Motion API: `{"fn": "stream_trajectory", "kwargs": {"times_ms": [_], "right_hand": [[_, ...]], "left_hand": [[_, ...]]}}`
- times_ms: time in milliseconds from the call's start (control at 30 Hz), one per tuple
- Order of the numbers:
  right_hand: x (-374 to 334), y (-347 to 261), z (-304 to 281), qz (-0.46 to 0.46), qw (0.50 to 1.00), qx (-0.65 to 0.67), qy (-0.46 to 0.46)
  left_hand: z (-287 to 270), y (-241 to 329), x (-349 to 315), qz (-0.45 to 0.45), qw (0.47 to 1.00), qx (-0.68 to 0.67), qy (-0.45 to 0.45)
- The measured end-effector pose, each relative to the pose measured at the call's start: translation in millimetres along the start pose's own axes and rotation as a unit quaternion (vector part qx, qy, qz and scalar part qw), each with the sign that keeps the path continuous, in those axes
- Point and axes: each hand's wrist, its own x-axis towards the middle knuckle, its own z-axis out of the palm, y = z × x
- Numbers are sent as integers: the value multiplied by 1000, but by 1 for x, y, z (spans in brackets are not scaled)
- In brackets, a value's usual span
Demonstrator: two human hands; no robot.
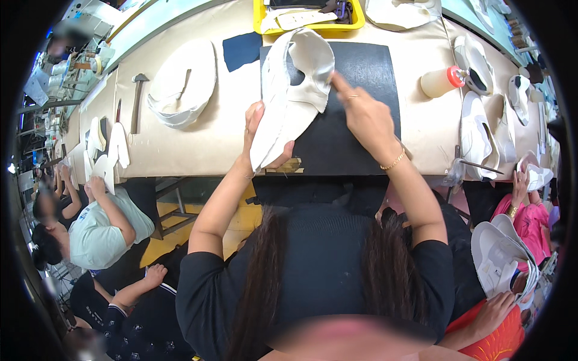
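My left hand [256, 135] is closed around the lower end of a white shoe upper [280, 117], its thumb at the near edge. The upper stands tilted over a dark cutting mat [367, 132], its rounded, open end pointing away from me. My right hand [367, 117] reaches in from the right with its index finger stretched out, the tip touching the upper's right edge. Its other fingers are partly curled, and no tool shows in it. A ring and a gold bracelet are on that hand and wrist.
Left lie another white upper [186, 78], a hammer [138, 102] and a dark blue patch [242, 51]. A yellow basket [259, 18] stands at the far edge. Right are a red-capped bottle [436, 82], several white uppers [475, 126] and a thin pointed tool [481, 166]. Co-workers sit on both sides.
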Motion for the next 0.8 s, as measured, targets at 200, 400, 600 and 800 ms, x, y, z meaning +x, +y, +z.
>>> {"fn": "stream_trajectory", "kwargs": {"times_ms": [200,400,600,800], "right_hand": [[-3,1,9,2,1000,-4,-3],[3,-3,11,-10,983,-136,-125],[23,-14,9,12,992,-61,-113],[30,-2,20,-25,998,29,50]], "left_hand": [[2,2,-6,89,995,42,24],[4,9,-7,57,997,35,28],[-9,10,23,-19,1000,0,1],[-16,1,55,-125,973,-196,-5]]}}
